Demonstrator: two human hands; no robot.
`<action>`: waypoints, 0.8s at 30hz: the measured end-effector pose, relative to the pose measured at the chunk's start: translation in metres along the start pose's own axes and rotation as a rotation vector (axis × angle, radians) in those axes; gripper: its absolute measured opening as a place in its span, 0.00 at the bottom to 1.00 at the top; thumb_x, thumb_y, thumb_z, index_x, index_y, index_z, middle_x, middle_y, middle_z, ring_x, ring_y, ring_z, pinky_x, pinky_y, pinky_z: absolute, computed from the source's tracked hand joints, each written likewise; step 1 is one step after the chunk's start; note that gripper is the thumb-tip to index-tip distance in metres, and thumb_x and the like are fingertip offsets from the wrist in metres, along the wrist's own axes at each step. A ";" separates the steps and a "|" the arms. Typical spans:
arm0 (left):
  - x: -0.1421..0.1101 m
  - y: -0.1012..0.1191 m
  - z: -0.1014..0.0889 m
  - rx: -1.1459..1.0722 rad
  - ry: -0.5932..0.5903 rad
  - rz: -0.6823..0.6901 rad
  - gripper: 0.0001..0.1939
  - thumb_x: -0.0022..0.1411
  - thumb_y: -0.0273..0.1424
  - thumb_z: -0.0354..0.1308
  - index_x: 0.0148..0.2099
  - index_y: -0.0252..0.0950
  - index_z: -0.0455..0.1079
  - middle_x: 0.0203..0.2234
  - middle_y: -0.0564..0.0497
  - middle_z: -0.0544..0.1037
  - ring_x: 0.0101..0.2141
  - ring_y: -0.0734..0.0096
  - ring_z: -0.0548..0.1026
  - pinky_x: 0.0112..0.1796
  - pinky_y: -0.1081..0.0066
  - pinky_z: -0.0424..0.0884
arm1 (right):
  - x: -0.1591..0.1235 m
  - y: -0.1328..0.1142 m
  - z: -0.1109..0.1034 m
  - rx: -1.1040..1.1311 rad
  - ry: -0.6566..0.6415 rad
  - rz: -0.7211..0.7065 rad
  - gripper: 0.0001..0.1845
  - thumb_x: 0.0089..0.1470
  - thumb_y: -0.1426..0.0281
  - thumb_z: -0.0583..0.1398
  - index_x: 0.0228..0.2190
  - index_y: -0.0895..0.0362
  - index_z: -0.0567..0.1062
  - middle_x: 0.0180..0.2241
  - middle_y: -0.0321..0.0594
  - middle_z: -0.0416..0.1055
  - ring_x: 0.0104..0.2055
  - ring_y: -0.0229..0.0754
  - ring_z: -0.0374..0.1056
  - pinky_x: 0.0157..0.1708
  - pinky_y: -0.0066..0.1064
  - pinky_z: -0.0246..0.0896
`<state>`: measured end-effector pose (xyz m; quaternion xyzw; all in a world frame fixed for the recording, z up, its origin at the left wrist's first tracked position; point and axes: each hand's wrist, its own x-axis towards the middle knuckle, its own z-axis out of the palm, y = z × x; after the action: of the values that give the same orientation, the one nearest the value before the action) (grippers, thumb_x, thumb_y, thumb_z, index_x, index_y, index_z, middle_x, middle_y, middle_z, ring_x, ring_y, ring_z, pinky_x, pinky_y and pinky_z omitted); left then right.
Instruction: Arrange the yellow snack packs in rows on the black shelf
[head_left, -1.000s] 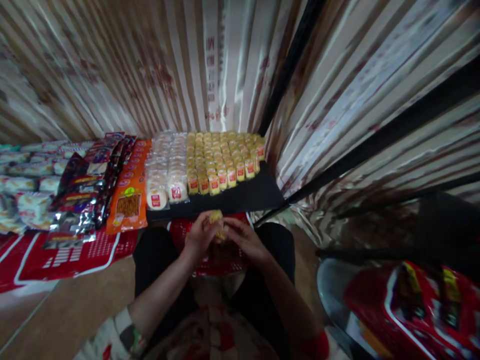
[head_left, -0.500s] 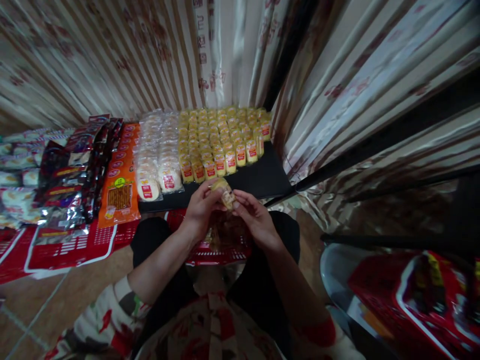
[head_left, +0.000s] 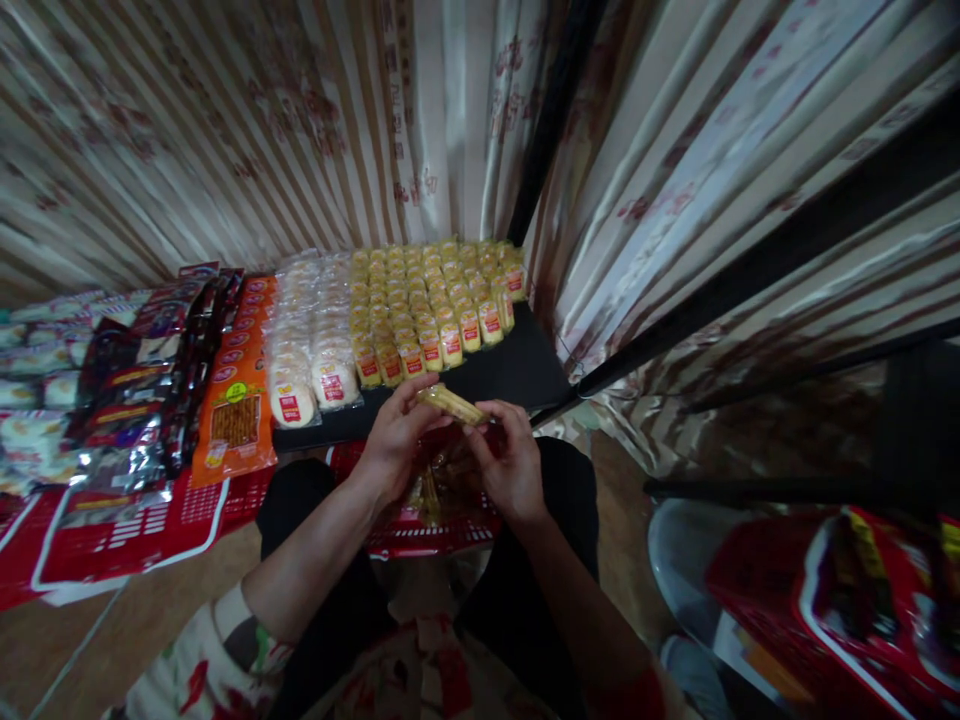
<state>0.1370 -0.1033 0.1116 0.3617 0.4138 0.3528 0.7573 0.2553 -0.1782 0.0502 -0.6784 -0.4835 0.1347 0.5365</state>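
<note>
A small yellow wrapped snack cake (head_left: 451, 405) is held edge-up between my two hands, above a red basket (head_left: 420, 543) by my knees. My left hand (head_left: 399, 432) pinches its left end, and my right hand (head_left: 508, 455) grips its right end. Inside the basket lie more clear-wrapped pieces (head_left: 431, 490), dim and hard to make out. Just beyond my hands, rows of matching yellow wrapped cakes (head_left: 427, 315) with red labels stand on a black surface (head_left: 517, 365). Left of them are rows of white round wrapped cakes (head_left: 315, 340).
An orange snack bag (head_left: 236, 385), dark foil packets (head_left: 139, 375) and white packets (head_left: 37, 370) extend leftward over red baskets (head_left: 142, 530). A black bar (head_left: 712, 285) slants across the right, before curtains (head_left: 300, 120). Another red basket (head_left: 765, 570) with packets stands at lower right.
The cake has turned from showing its broad face to showing its narrow edge. My right hand has shifted its hold at the right end. The camera view has tilted slightly upward.
</note>
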 end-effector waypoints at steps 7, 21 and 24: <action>-0.009 0.003 -0.004 0.056 -0.025 0.057 0.19 0.48 0.31 0.65 0.43 0.34 0.69 0.41 0.48 0.74 0.36 0.73 0.73 0.38 0.72 0.69 | -0.009 -0.009 0.001 -0.135 0.048 -0.142 0.10 0.55 0.69 0.56 0.41 0.52 0.68 0.43 0.43 0.64 0.48 0.44 0.63 0.47 0.41 0.64; 0.005 0.012 0.004 0.206 -0.076 0.132 0.25 0.42 0.23 0.59 0.47 0.35 0.66 0.45 0.46 0.72 0.40 0.70 0.72 0.44 0.68 0.66 | 0.003 -0.011 -0.005 0.271 0.002 0.066 0.07 0.56 0.64 0.56 0.35 0.54 0.70 0.46 0.44 0.65 0.48 0.41 0.65 0.41 0.33 0.66; 0.020 0.012 0.012 0.314 -0.106 0.169 0.24 0.41 0.22 0.58 0.44 0.34 0.66 0.43 0.47 0.72 0.39 0.71 0.71 0.42 0.70 0.66 | 0.014 0.003 -0.004 0.338 0.013 0.148 0.12 0.54 0.63 0.58 0.39 0.54 0.69 0.43 0.43 0.67 0.43 0.40 0.67 0.39 0.33 0.67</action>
<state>0.1528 -0.0834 0.1190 0.5272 0.3913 0.3265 0.6799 0.2664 -0.1693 0.0541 -0.6131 -0.3995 0.2487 0.6346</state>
